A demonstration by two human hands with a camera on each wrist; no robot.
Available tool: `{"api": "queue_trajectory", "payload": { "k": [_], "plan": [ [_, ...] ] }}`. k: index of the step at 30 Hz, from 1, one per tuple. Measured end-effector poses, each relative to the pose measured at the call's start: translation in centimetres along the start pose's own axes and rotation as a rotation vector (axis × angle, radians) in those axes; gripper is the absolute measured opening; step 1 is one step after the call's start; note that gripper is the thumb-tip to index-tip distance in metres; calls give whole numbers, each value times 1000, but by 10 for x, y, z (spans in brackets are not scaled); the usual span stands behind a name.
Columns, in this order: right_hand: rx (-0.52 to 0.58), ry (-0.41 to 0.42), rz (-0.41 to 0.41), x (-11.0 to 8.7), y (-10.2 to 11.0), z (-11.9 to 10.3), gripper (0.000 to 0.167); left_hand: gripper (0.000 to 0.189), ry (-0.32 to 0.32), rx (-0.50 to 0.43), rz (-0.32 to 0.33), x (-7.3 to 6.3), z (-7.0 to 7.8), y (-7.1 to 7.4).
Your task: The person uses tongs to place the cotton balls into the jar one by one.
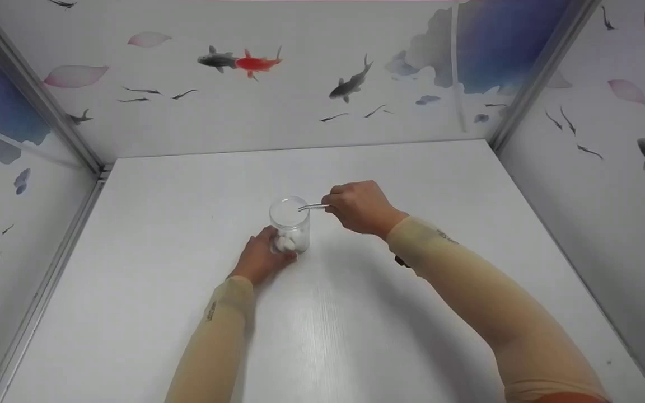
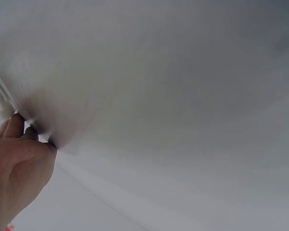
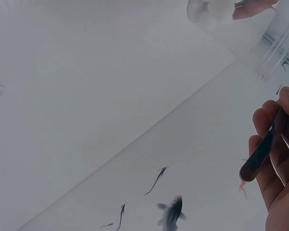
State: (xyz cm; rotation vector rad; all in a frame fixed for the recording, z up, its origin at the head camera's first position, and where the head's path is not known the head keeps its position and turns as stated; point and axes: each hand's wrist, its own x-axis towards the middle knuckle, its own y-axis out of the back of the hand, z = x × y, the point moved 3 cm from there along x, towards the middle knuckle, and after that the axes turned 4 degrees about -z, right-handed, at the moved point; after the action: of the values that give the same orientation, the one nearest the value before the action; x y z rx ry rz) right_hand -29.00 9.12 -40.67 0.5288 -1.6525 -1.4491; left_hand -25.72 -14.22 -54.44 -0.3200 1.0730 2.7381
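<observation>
A clear jar stands upright on the white table, with several white cotton balls lying in its lower part. My left hand holds the jar low on its left side, thumb in front. To the right of the jar's mouth, my right hand pinches a pair of metal tweezers. The tips point left and reach over or into the upper jar; the exact depth is hard to tell. In the right wrist view, the tweezers' rounded rear end lies across the curled fingers. The left wrist view is mostly blurred.
The white table ends at a back wall printed with fish and petals. Similar panels, a left wall and a right wall, rise at the sides. Beige sleeves cover both forearms.
</observation>
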Motion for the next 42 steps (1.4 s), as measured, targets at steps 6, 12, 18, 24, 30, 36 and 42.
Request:
{"api": "queue_trajectory", "payload": {
  "k": [6, 12, 18, 24, 30, 36, 42],
  "plan": [
    [-10, -58, 51, -14, 4, 16, 10, 89, -50, 12, 7, 1, 0, 1],
    [-8, -179, 45, -39, -12, 37, 9, 87, -58, -1, 17, 0, -2, 5],
    [31, -354, -106, -61, -48, 44, 9, 89, -50, -13, 9, 0, -5, 7],
    [98, -462, -206, -66, -74, 40, 12, 89, -31, -26, 0, -2, -5, 7],
    [135, -488, -192, -67, -85, 32, 12, 88, -28, -18, -5, -2, -1, 5],
    [126, -493, -183, -75, -91, 27, 11, 87, -57, -5, -12, -2, 3, 0],
    [110, -506, -163, -82, -93, 26, 11, 90, -57, -24, -37, -2, 6, -1]
  ]
}}
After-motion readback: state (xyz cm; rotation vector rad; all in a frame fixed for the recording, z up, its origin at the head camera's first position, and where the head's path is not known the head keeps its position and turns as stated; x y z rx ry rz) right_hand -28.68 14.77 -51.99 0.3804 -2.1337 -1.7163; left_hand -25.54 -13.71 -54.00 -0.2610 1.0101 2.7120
